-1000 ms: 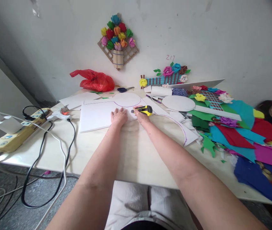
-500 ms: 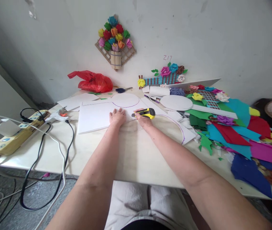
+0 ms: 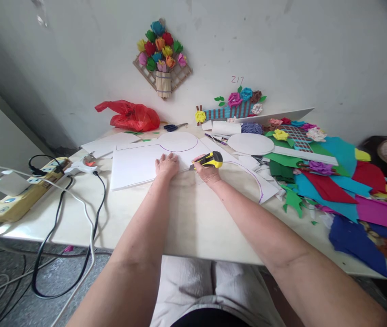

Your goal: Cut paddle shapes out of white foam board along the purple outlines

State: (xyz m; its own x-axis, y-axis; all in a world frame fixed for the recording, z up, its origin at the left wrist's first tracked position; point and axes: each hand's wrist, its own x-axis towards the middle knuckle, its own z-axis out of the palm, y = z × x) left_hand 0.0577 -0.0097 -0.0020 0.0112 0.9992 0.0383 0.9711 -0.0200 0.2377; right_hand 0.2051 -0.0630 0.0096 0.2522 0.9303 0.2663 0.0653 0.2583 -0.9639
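My left hand (image 3: 167,166) lies flat with fingers spread on a white foam board (image 3: 134,165) that has a purple outline drawn on it. In my right hand (image 3: 208,173) is a yellow and black utility knife (image 3: 213,159), its tip at the board's near edge, just right of my left hand. Behind my left hand, a rounded white shape (image 3: 179,141) edged by a purple curve shows. To the right of the knife, another white piece (image 3: 267,190) carries a curved purple line.
A white oval with a long strip (image 3: 250,144) lies at the right, beside heaped coloured felt (image 3: 325,190). Scissors (image 3: 175,127) and a red plastic bag (image 3: 135,116) are at the back. A power strip (image 3: 26,190) with cables stands on the left.
My right hand has shifted slightly right and down with the utility knife, whose tip moved off the board toward its near edge. My left hand stays in place.
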